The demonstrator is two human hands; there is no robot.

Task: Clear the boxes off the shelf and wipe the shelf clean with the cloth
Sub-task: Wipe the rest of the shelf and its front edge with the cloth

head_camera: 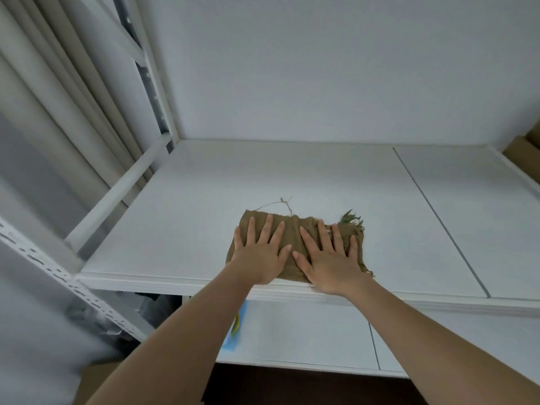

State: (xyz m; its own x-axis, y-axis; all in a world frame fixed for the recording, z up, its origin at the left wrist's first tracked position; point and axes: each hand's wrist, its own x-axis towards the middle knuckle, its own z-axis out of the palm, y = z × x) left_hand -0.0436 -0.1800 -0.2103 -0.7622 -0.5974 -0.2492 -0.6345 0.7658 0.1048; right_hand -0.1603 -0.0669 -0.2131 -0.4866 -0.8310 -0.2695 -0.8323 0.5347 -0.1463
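- Left hand (261,252) & right hand (327,258): both flat, fingers spread, pressing the brown cloth (295,229), gripping nothing; spreads pressure for wiping.
- Cloth under both palms, near shelf (204,185) front edge.
- No boxes on this shelf; cardboard (520,150) far right of right hand.

No text, label, brand, number or sign can be read. A blue item (233,331) with a yellow mark is seen under the shelf (204,185) at about 7 o'clock, but no writing can be made out on it.
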